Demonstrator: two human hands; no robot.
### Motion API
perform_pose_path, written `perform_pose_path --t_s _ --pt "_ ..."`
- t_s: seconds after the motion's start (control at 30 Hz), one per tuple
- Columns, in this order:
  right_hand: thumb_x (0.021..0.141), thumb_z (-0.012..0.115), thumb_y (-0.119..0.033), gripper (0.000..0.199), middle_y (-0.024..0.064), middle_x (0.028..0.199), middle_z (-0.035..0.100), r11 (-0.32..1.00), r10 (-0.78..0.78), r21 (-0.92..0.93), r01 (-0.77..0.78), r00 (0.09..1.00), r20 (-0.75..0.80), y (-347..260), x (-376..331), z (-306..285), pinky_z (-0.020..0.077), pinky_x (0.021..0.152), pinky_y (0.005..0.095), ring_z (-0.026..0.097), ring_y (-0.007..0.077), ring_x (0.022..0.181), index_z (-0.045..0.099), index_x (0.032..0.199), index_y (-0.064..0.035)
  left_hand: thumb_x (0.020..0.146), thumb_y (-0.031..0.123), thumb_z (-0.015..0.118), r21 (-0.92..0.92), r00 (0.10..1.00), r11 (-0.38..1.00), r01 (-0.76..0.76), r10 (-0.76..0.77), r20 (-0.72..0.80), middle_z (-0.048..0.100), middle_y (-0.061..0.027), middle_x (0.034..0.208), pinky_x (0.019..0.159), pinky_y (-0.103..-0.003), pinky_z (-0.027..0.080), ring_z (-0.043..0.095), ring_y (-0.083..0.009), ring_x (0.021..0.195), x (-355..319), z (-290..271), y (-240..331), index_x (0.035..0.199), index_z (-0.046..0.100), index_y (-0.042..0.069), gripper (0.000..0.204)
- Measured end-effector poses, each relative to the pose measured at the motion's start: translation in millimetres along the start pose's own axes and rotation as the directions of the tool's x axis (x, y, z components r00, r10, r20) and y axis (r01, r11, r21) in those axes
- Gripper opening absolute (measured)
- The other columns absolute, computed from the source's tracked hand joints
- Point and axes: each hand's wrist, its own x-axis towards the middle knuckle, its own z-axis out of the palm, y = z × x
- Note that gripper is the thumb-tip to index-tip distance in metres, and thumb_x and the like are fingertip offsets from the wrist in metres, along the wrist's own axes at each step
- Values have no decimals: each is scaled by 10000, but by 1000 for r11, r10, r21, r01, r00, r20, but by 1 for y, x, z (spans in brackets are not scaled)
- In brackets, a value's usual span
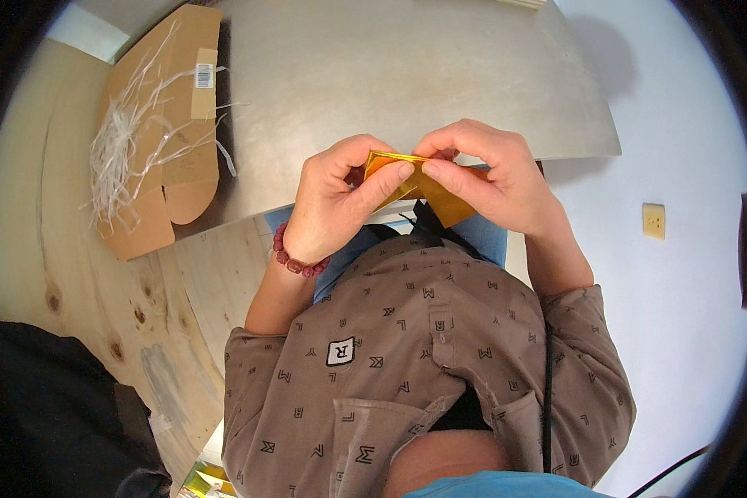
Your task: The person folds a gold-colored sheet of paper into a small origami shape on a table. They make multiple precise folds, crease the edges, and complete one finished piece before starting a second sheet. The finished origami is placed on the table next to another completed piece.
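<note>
A sheet of shiny gold paper [450, 202], folded along its upper edge, is held between my two hands just off the table's near edge. My left hand [332, 195] pinches its left end with thumb on top and fingers behind. The thumb and fingers of my right hand [498, 178] grip the same paper a little to the right, and the two thumb tips nearly meet at the fold. A loose flap hangs down below the right thumb. Part of the paper is hidden behind the fingers. A dark red bead bracelet [297, 264] circles my left wrist.
Beyond my hands spreads a grey metal tabletop [407, 75]. At its left lies an opened brown cardboard box [192, 178] with tangled white plastic strips [118, 153] on it. A pale wall with a socket [654, 222] stands right; black cloth [54, 407] lies lower left.
</note>
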Motion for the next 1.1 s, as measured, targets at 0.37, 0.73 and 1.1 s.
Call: perform_pose_path --t_s 0.37,0.73,1.1 --pt "959 737 -94 91 93 937 716 998 -4 -68 5 1000 17 6 1 0 562 742 316 718 211 851 707 1030 -47 964 116 788 207 990 971 -121 132 -40 639 0 791 599 -213 435 541 -39 683 1 3 -4 914 697 7 150" --pt "949 752 -114 95 80 932 705 1000 -1 2 1 999 40 13 4 1 552 748 321 687 191 835 709 1003 -48 962 101 786 192 984 969 -158 171 -52 637 -4 812 612 -231 428 543 -57 708 4 3 -5 919 714 24 114" --pt "933 743 -140 82 47 880 714 991 -18 -130 34 993 120 14 6 -16 508 771 357 639 230 863 711 946 -66 961 72 788 -24 993 999 -43 40 -109 613 42 814 639 -209 428 531 -23 731 1 2 -8 895 691 42 121"
